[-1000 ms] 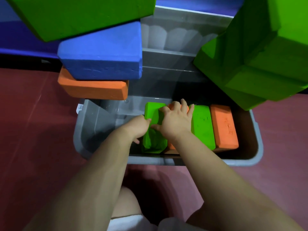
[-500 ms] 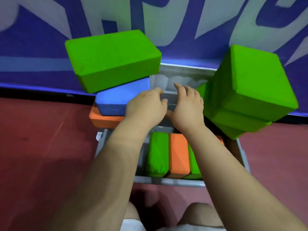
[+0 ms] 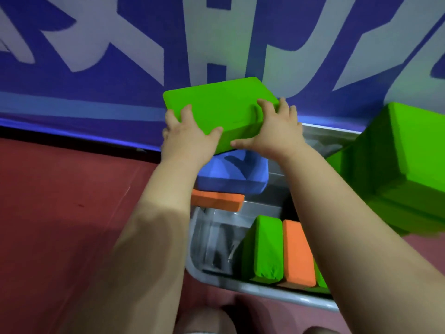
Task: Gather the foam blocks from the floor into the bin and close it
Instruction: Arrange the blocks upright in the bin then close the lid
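Note:
A green foam block (image 3: 221,104) tops a stack beside the grey bin (image 3: 265,291). My left hand (image 3: 187,138) grips its left near corner, and my right hand (image 3: 274,131) grips its right end. Under it lie a blue block (image 3: 233,175) and an orange block (image 3: 216,200). Inside the bin a green block (image 3: 265,247) and an orange block (image 3: 298,251) stand on edge side by side; my right forearm hides the blocks further right.
A pile of large green blocks (image 3: 404,169) sits at the right of the bin. The raised grey lid (image 3: 322,138) leans against a blue and white wall (image 3: 120,44). Red floor (image 3: 72,201) spreads to the left. My knees show at the bottom edge.
Both hands rose out of the bin, where they were pressing blocks, and took hold of the top green block on the left stack. My view tilted upward.

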Motion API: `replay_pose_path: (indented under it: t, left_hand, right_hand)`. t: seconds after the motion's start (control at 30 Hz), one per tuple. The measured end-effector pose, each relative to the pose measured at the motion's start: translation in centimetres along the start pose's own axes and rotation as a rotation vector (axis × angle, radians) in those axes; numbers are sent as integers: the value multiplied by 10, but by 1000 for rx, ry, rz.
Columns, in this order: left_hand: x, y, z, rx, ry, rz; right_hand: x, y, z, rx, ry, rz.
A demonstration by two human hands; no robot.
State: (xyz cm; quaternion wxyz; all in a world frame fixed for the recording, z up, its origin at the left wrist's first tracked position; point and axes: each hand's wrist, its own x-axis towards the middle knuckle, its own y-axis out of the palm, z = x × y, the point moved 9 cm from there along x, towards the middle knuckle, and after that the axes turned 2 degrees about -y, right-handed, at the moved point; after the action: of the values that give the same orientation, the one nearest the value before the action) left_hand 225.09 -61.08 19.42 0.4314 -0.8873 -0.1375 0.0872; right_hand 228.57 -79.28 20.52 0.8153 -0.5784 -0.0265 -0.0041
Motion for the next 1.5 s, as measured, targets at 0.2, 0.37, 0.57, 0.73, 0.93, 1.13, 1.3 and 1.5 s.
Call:
replay_pose_path:
  t: [0.2,0.37,0.57,0.73,0.93,1.13,1.3,1.5]
  left_hand:
    - [9,7,8,-183,-27,58]
    - [5,-14,-3,-215,56,-57]
    - [-15,-49,-46,-482,125,-295]
    - [-31,-13,-71,-725,20,-144]
    - [-70,5,-131,-606,258,-136]
    - [-97,56,-154,-263,495,-62]
    - [-98,115,-132,-487,392,160]
    - [-92,174,-118,-436,367,311]
  right_hand:
    - [11,7,-7,192,54,-61]
    - [2,-12,-11,284,48,-191]
    - [-23,-48,-46,409,120,-303]
    - [-52,-60,-90,485,181,-314]
    - [-78,-36,-133,704,246,-166]
    - [-78,-25,-128,884,124,-104]
    - [-79,2,-142,985,157,-98]
    - [-80,49,-183,960,325,-29]
